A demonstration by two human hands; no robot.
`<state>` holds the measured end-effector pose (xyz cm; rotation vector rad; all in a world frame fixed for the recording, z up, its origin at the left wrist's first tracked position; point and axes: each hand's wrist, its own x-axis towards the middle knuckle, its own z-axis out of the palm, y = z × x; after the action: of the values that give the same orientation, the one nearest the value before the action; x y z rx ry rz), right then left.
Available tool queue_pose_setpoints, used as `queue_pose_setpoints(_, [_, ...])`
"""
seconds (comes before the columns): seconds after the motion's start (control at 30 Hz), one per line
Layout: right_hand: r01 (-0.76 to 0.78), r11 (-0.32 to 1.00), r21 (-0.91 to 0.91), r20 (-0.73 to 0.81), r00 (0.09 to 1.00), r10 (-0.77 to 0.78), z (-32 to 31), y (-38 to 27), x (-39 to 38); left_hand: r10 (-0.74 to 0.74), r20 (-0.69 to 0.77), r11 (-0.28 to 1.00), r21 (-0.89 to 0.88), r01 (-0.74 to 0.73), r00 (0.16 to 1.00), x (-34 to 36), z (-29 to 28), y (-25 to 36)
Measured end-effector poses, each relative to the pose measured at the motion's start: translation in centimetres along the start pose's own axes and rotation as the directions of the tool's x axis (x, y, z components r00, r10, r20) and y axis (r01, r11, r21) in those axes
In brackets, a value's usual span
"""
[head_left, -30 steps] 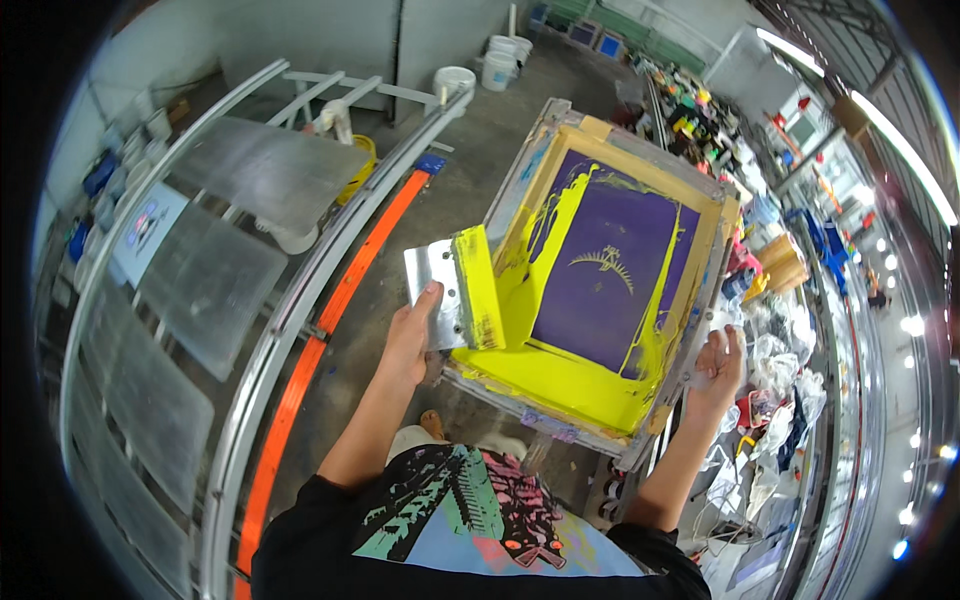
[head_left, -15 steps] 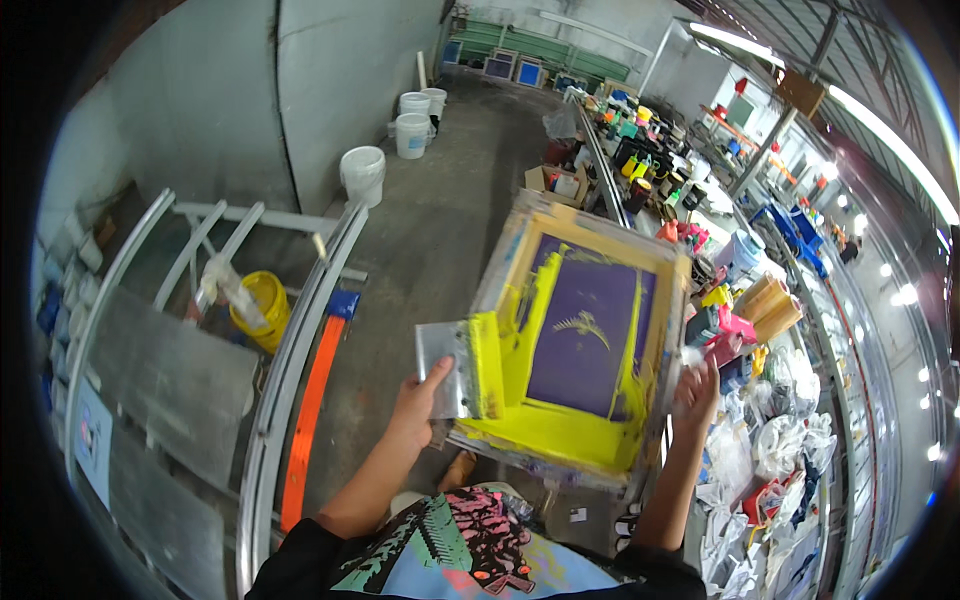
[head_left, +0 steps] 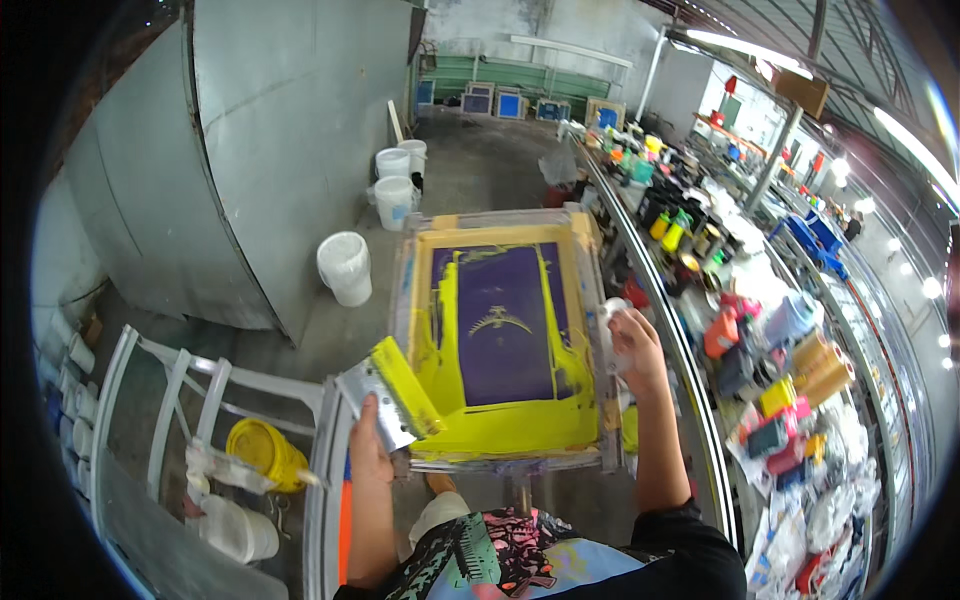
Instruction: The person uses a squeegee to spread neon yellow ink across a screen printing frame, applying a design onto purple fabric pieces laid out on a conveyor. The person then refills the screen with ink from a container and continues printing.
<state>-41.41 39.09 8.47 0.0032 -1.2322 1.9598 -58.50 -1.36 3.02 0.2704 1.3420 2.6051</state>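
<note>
A screen-printing frame (head_left: 422,226) with a purple mesh (head_left: 505,280), thick yellow ink (head_left: 505,430) and a small pale emblem is in front of me, roughly level. My left hand (head_left: 370,445) is closed on a metal squeegee (head_left: 388,402) with a yellow-coated blade, tilted at the frame's lower left corner; whether it also grips the frame is hidden. My right hand (head_left: 635,345) has its fingers curled on the frame's right edge, at a whitish fitting that I cannot make out clearly.
A metal rack (head_left: 178,385) with a yellow bucket (head_left: 262,455) stands lower left. White buckets (head_left: 345,268) line the grey partition (head_left: 250,140). Screens (head_left: 508,103) lean at the back wall. A long bench (head_left: 820,362) with inks, jugs and rags runs along the right.
The view has moved forward along the aisle, the left rack sliding lower in it. The frame has turned straighter, and I still carry the squeegee at its left. My grips look unchanged.
</note>
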Motion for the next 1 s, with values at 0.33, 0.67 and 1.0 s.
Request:
queue_pose_setpoints(0.33, [0.075, 0.979, 0.187, -0.427, 0.904, 0.013, -6.3, 6.0, 12.6, -0.296, 0.050, 0.947, 0.149, 0.286, 0.954, 24.8, 12.7, -1.0])
queue_pose_setpoints(0.67, [0.135, 0.956, 0.259, -0.611, 0.789, 0.055, -7.0, 13.1, 39.6, -0.397, 0.225, 0.905, 0.254, 0.340, 0.890, 55.4, 23.2, -7.4])
queue_pose_setpoints(1.0, [-0.102, 0.991, -0.082, -0.369, 0.927, 0.065, 4.9, 29.3, 78.9, -0.194, 0.133, 0.978, 0.108, 0.181, 0.972, 84.3, 21.3, -4.7])
